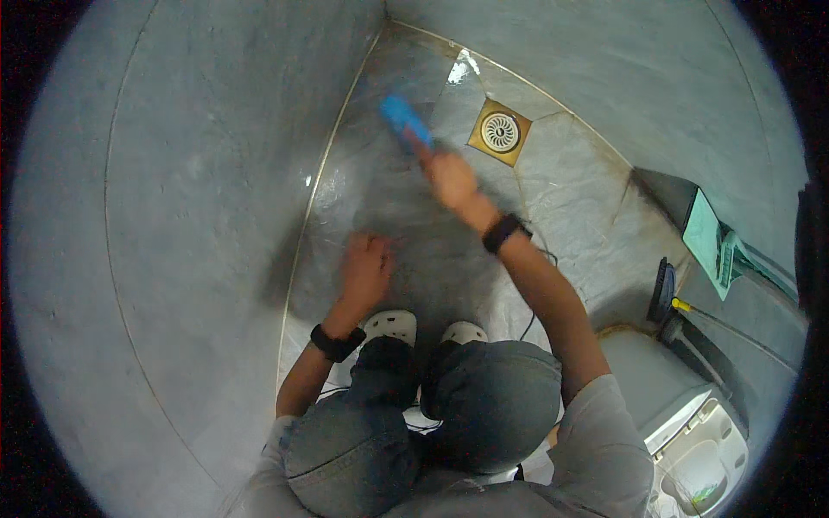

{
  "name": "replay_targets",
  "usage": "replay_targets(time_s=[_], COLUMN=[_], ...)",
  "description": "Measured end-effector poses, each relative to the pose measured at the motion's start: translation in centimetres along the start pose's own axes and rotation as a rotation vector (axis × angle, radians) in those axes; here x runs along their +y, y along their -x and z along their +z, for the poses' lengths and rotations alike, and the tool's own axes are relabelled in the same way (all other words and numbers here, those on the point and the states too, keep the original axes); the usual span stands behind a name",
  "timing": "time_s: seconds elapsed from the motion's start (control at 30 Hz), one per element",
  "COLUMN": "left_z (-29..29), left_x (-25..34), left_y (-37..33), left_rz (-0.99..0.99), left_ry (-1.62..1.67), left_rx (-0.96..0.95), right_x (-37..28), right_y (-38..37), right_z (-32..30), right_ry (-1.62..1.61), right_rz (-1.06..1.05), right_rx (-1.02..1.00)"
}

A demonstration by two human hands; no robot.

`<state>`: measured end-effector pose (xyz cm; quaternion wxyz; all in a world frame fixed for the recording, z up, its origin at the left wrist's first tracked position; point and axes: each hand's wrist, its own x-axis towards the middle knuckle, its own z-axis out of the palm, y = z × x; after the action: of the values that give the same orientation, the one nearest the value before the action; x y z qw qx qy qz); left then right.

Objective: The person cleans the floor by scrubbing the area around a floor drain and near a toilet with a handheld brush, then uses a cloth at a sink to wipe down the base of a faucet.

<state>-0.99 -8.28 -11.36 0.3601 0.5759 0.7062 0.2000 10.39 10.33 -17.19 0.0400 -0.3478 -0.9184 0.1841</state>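
Observation:
My right hand [451,180] reaches forward, fingers closed on the near end of a blue scrub brush [403,115]. The brush lies at or just over the wet grey floor tiles [414,203], left of a square brass-coloured drain cover [500,132] with a round pale grate. Motion blurs the brush, and its bristles cannot be made out. Low over the floor by the left wall, my left hand [368,266] has its fingers loosely bent and apart, with nothing visible in them.
Grey walls [199,190] meet the floor at left and right. A green dustpan [710,240] and a long-handled brush [663,289] lean at the right. A toilet or bin with a white lid [701,445] stands at lower right. A dark cable [534,315] runs beside my white clogs [393,326].

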Motion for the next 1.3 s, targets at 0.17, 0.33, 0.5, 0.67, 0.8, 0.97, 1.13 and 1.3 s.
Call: replay_targets(time_s=[0.17, 0.33, 0.5, 0.67, 0.8, 0.97, 1.13, 1.3], left_z=[-1.0, -1.4, -1.0, -1.9, -1.9, -1.5, -0.6, -0.6], left_x=[-1.2, -0.7, -0.8, -1.3, -1.5, -0.4, -1.5, -0.5], left_y=[0.4, 0.8, 0.6, 1.5, 0.2, -1.5, -0.3, 0.7], left_rz=[-0.153, -0.153, -0.082, -0.112, -0.084, 0.017, -0.008, -0.040], left_ry=[-0.359, -0.389, -0.435, -0.332, -0.301, -0.222, -0.149, -0.101], left_rx=[0.211, 0.201, 0.220, 0.195, 0.144, 0.188, 0.206, 0.159], right_x=[-3.4, 1.0, 1.1, -7.4, -5.8, 1.8, 4.9, 10.3], right_y=[1.1, -7.5, -7.6, -1.2, -4.6, -10.9, -9.1, -3.2], right_z=[0.4, -1.7, 0.7, 1.1, -1.6, -3.4, -5.3, -6.1], right_ry=[0.008, -0.089, -0.292, -0.190, -0.063, 0.043, 0.116, 0.160], right_rz=[-0.060, 0.055, -0.030, 0.161, 0.161, 0.167, 0.286, 0.230], right_rx=[-0.134, 0.090, 0.456, -0.295, -0.136, 0.136, -0.063, 0.024])
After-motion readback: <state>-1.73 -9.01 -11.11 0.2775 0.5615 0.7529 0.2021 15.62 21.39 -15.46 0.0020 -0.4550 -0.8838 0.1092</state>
